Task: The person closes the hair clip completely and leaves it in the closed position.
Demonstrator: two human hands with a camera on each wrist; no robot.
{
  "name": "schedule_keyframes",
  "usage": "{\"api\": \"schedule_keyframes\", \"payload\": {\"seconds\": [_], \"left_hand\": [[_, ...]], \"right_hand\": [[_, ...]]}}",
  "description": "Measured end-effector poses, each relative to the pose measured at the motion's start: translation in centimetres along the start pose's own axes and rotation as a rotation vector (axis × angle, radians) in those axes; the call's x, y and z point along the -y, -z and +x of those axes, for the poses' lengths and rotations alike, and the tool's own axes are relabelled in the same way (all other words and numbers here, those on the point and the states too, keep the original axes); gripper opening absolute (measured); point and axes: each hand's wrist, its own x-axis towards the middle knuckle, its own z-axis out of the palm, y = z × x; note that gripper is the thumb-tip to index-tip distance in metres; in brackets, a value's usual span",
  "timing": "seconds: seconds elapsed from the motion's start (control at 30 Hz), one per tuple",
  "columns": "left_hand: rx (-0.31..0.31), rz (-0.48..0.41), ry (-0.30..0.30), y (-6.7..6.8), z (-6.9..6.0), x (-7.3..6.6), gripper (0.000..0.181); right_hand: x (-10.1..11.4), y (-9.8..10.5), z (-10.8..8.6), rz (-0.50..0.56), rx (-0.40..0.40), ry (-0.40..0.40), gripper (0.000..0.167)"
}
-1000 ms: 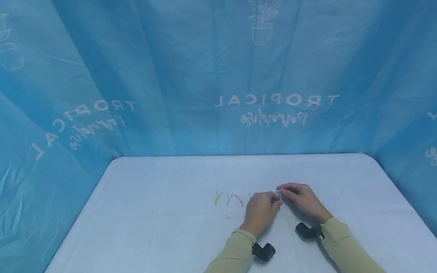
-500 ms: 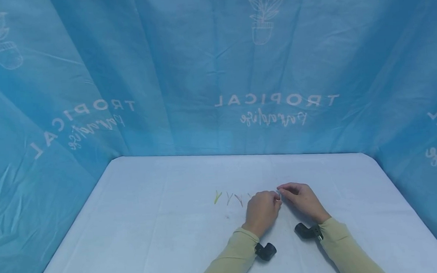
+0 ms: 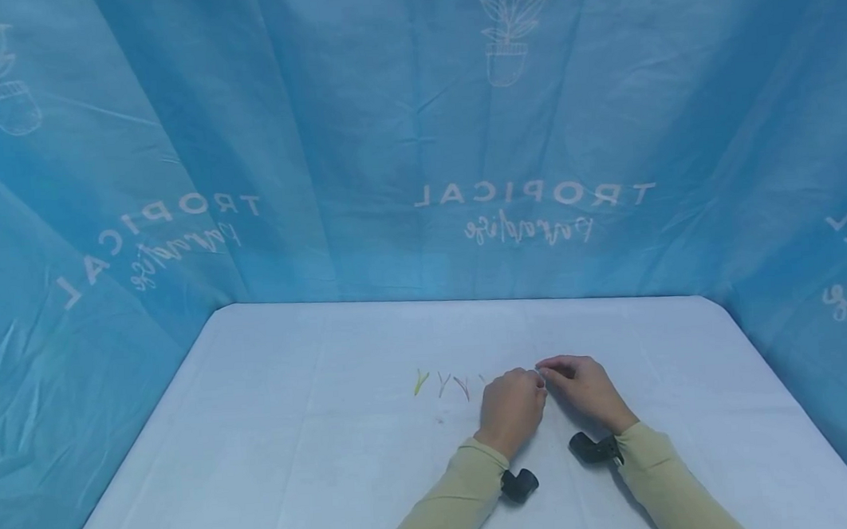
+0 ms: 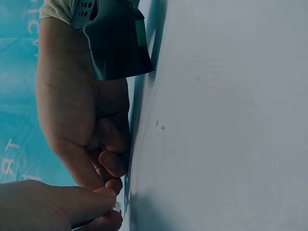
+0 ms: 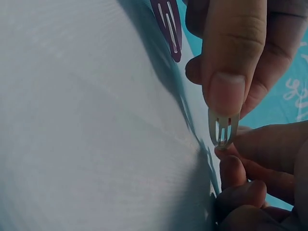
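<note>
Both hands meet right of the table's middle over a small pale snap hair clip point(image 5: 223, 129). My left hand point(image 3: 513, 411) pinches one end, its thumb laid over the clip in the right wrist view. Fingertips of my right hand point(image 3: 591, 391) pinch the other end. In the head view the clip is mostly covered by fingers. A dark purple snap clip point(image 5: 168, 31) shows beside the left hand in the right wrist view; its upper part is cut off and I cannot tell what supports it. Left of the hands lie a yellow clip point(image 3: 420, 382) and a reddish clip point(image 3: 462, 388), both V-shaped.
Between those two lies a thin dull V-shaped clip point(image 3: 444, 384); another small piece point(image 3: 482, 379) is partly hidden by the left hand. The white table point(image 3: 317, 430) bears a small dark mark point(image 3: 440, 422). Blue curtains point(image 3: 361, 180) enclose the back and sides.
My left hand and forearm have shifted slightly right, and the knuckles now cover more of the pale clip. The right hand stays nearly still. The row of clips on the table is unchanged.
</note>
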Motion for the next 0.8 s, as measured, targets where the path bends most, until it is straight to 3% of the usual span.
{"api": "schedule_keyframes", "payload": {"seconds": [0.4, 0.8], "left_hand": [[0.005, 0.152, -0.046, -0.5, 0.6, -0.3, 0.015], [0.045, 0.171, -0.013, -0.7, 1.1, -0.4, 0.018]], "right_hand": [[-0.1, 0.0, 0.1, -0.045, -0.009, 0.012, 0.025], [-0.6, -0.2, 0.3, -0.081, -0.04, 0.037, 0.025]]}}
